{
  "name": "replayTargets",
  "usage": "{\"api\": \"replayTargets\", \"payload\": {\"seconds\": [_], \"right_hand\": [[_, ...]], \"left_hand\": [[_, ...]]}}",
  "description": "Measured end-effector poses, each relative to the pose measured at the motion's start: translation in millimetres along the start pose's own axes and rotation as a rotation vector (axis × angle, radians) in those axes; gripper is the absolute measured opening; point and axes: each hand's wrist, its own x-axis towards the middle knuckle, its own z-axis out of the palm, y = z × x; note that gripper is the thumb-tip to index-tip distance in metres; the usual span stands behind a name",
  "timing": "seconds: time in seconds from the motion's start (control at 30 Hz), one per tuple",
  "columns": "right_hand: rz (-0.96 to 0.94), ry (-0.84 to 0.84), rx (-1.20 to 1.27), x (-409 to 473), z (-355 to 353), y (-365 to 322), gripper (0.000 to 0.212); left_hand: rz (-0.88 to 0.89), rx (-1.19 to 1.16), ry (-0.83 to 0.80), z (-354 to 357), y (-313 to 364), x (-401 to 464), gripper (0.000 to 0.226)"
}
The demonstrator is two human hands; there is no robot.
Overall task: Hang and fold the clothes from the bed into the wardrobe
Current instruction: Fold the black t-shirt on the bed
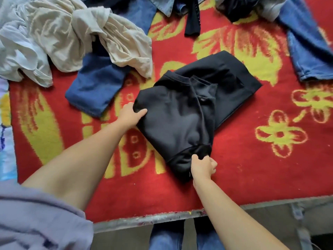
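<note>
Head view: your black top (182,114) lies partly folded in the middle of the bed (252,168), on the red & yellow blanket. It's soft & floppy, prob. light but a bit thick, w/ no stiff part, so it will sag and slide open if you lift it by one spot. Best to hold it at two edges, like you do now, or slip flat hands under the fold to carry it.

Your left hand (130,113) is at the far left corner of the top. The thumb lies on the cloth and the other fingers curl round the edge, so it grips that corner. Your right hand (202,166) is at the near hem. Its fingers are curled and pinch the dark band there. Both arms reach out over the bed edge, left arm stretched farther, right arm closer in.

More clothes wait: a cream top (81,33) far left, a blue piece (95,83) beside it, and blue jeans (306,42) far right. No wardrobe in view, so can't tell how far you'll carry it.
</note>
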Motion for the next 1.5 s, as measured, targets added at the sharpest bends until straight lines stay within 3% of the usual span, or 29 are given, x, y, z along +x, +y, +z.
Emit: {"api": "replayTargets", "payload": {"seconds": [0.1, 0.23, 0.37, 0.43, 0.5, 0.57, 0.63, 0.7, 0.8, 0.87, 0.93, 1.03, 1.13, 1.2, 1.27, 1.33, 1.37, 1.43, 1.5], "right_hand": [[0.042, 0.003, 0.189, 6.4, -7.1, 1.9, 0.037], [0.087, -0.001, 0.332, 26.8, -49.3, -1.1, 0.037], [-0.019, 0.148, 0.087, 52.4, -114.1, 16.9, 0.040], [-0.068, 0.152, -0.080, 56.0, -136.6, 34.2, 0.038], [-0.111, 0.064, -0.261, 57.2, -145.1, 53.8, 0.037], [-0.160, -0.048, -0.401, 56.4, -143.4, 68.6, 0.034], [-0.247, -0.062, -0.423, 53.5, -137.6, 75.4, 0.028], [-0.347, -0.029, -0.339, 48.2, -129.3, 74.2, 0.032], [-0.332, -0.066, -0.117, 50.1, -121.2, 60.8, 0.045], [-0.348, -0.110, -0.016, 58.2, -120.2, 51.3, 0.031], [-0.437, -0.091, 0.046, 61.9, -121.5, 47.0, 0.015], [-0.452, -0.028, 0.022, 65.1, -120.9, 51.9, 0.022], [-0.276, -0.046, -0.166, 63.0, -116.9, 52.1, 0.029], [-0.390, 0.089, -0.272, 57.2, -119.9, 46.9, 0.042], [-0.783, 0.196, -0.426, 40.8, -120.2, 40.9, 0.062], [-1.160, 0.119, -0.635, 24.1, -109.3, 44.5, 0.079], [-1.235, 0.015, -0.805, 16.4, -101.9, 49.0, 0.090], [-1.147, -0.191, -1.173, 13.2, -90.3, 60.6, 0.107], [-0.963, -0.203, -1.313, 27.8, -85.6, 69.6, 0.109]], "left_hand": [[0.008, -0.169, -0.094, -3.8, -4.0, -9.7, 0.020], [-0.089, -0.143, -0.423, -6.8, -15.4, -42.5, 0.020], [-0.132, -0.167, -0.721, 26.9, -36.1, -103.1, 0.033], [-0.152, -0.204, -0.760, 49.9, -44.5, -127.2, 0.038], [-0.151, -0.209, -0.677, 65.2, -54.0, -135.6, 0.036], [-0.124, -0.224, -0.478, 71.2, -59.6, -134.8, 0.029], [-0.068, -0.179, -0.191, 71.4, -56.7, -125.5, 0.032], [-0.020, -0.133, -0.018, 72.6, -41.9, -113.4, 0.045], [-0.086, -0.205, -0.066, 82.0, -12.3, -91.4, 0.065], [-0.093, -0.239, -0.057, 88.2, 0.2, -78.3, 0.050], [0.015, -0.175, 0.062, 89.8, 8.9, -71.5, 0.024], [0.186, -0.055, 0.256, 89.0, 10.3, -69.7, 0.018], [0.111, -0.072, 0.280, 88.8, 3.2, -74.3, 0.035], [0.208, 0.154, 0.345, 82.3, -4.7, -83.0, 0.059], [0.625, 0.421, 0.329, 76.0, -15.2, -97.6, 0.070], [1.007, 0.682, 0.076, 80.4, -30.3, -116.1, 0.085], [1.067, 0.832, -0.100, 86.2, -37.8, -125.9, 0.094], [0.945, 1.122, -0.349, 101.6, -51.6, -134.1, 0.109], [0.774, 1.226, -0.339, 113.3, -57.3, -133.6, 0.106]]}}
